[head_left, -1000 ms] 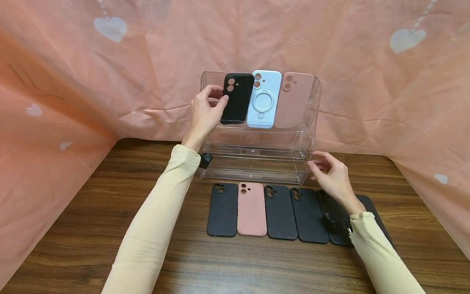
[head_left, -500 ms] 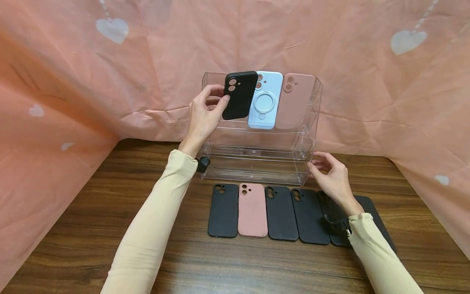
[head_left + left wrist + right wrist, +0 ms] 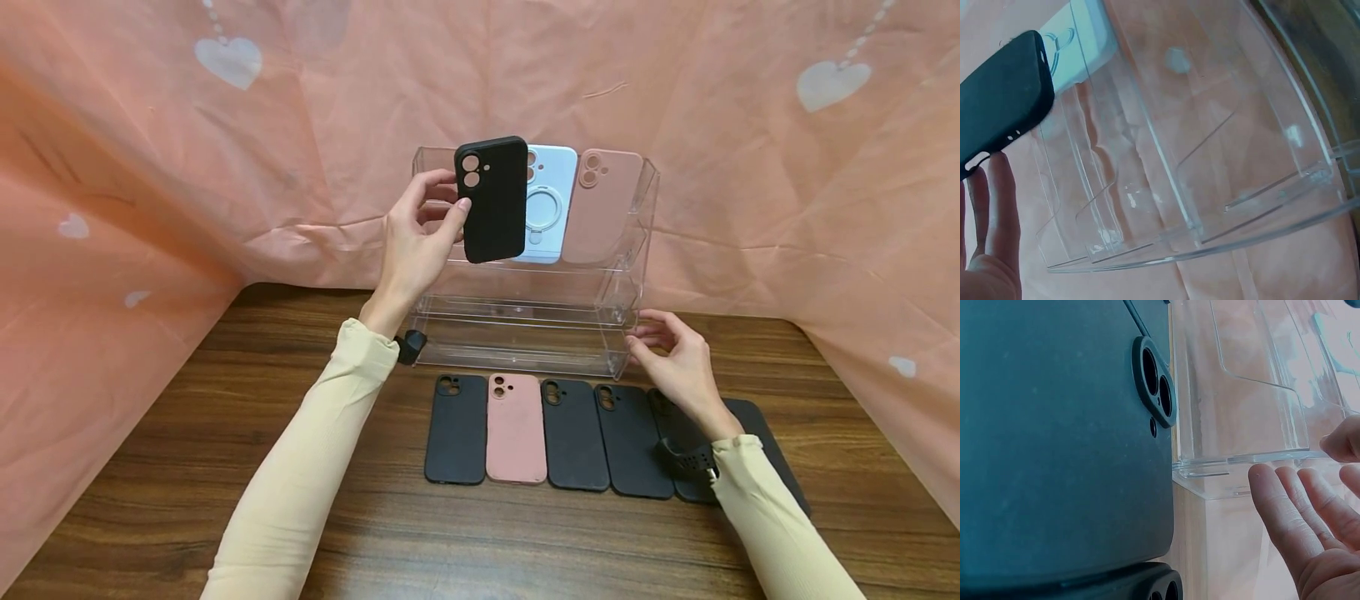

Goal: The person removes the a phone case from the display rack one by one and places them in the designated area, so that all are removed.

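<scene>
Pinched along its left edge by my left hand [image 3: 420, 242], a black phone case [image 3: 495, 200] stands upright before the top tier of a clear acrylic display stand [image 3: 517, 312]. It overlaps a white phone case with a ring [image 3: 551, 229] in the head view. Beside that leans a pink phone case [image 3: 602, 204] on the same tier. In the left wrist view the fingers [image 3: 1004, 206] support the black case from behind. My right hand [image 3: 675, 358] holds the stand's right side panel between thumb and fingers; the right wrist view shows the panel edge [image 3: 1266, 456] between them.
In front of the stand, a row of phone cases lies on the wooden table [image 3: 375, 533]: several black ones [image 3: 573, 433] and one pink one [image 3: 516, 429]. My right forearm reaches over the row's right end. A pink curtain [image 3: 360, 83] hangs behind and at both sides.
My left hand has lifted the black case off the top tier and brought it forward, turning it more upright; it now covers part of the white case. The right hand stays put.
</scene>
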The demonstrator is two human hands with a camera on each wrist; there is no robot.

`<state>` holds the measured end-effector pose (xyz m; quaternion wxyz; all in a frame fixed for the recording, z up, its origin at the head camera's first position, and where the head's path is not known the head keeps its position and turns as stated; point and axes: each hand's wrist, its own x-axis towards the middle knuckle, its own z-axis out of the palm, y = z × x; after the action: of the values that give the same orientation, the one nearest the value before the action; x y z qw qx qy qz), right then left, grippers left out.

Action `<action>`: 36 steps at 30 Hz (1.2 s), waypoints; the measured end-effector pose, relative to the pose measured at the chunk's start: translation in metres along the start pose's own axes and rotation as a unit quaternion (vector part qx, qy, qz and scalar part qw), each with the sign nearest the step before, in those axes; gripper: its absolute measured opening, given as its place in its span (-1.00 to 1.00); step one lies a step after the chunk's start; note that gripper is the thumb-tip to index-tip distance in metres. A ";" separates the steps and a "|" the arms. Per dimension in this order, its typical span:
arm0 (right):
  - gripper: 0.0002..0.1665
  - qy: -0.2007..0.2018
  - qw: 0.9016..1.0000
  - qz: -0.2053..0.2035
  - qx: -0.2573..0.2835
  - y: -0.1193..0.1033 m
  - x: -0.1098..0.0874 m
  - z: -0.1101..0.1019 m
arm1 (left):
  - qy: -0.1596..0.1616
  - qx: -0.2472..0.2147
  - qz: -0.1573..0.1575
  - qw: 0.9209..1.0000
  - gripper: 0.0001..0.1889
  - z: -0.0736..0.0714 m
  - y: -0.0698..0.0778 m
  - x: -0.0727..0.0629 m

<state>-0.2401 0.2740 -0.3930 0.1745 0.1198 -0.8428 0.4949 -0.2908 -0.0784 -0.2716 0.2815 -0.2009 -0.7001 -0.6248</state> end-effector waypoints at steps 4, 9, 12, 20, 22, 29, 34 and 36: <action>-0.48 -0.001 1.000 0.001 0.003 -0.001 0.000 0.000 | -0.004 0.003 0.007 1.000 -0.62 -0.002 -0.003 -0.006; -0.48 0.001 1.000 -0.001 0.007 0.000 0.000 -0.001 | -0.013 0.016 0.016 1.000 -0.60 -0.006 -0.007 -0.016; -0.49 0.002 1.000 0.000 0.009 -0.001 0.000 -0.001 | -0.024 0.028 0.014 0.999 -0.59 -0.009 -0.010 -0.022; -0.49 0.003 1.000 0.000 0.004 -0.002 -0.001 -0.003 | -0.053 0.037 -0.004 0.998 -0.57 -0.016 -0.013 -0.038; -0.48 0.002 1.000 0.000 0.002 -0.001 -0.001 -0.003 | -0.057 0.041 -0.011 0.997 -0.58 -0.017 -0.013 -0.042; -0.48 0.003 1.000 0.002 0.000 -0.002 -0.001 -0.003 | -0.066 0.050 -0.016 0.996 -0.58 -0.023 -0.013 -0.050; -0.47 0.001 1.000 -0.001 -0.003 -0.001 -0.002 -0.003 | -0.071 0.052 -0.015 0.996 -0.58 -0.027 -0.014 -0.057; -0.47 0.001 1.000 -0.003 -0.003 -0.001 -0.002 -0.003 | -0.073 0.058 -0.014 0.996 -0.59 -0.029 -0.014 -0.060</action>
<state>-0.2379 0.2760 -0.3918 0.1766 0.1211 -0.8439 0.4918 -0.2504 -0.1046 -0.3195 0.2316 -0.2194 -0.7568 -0.5705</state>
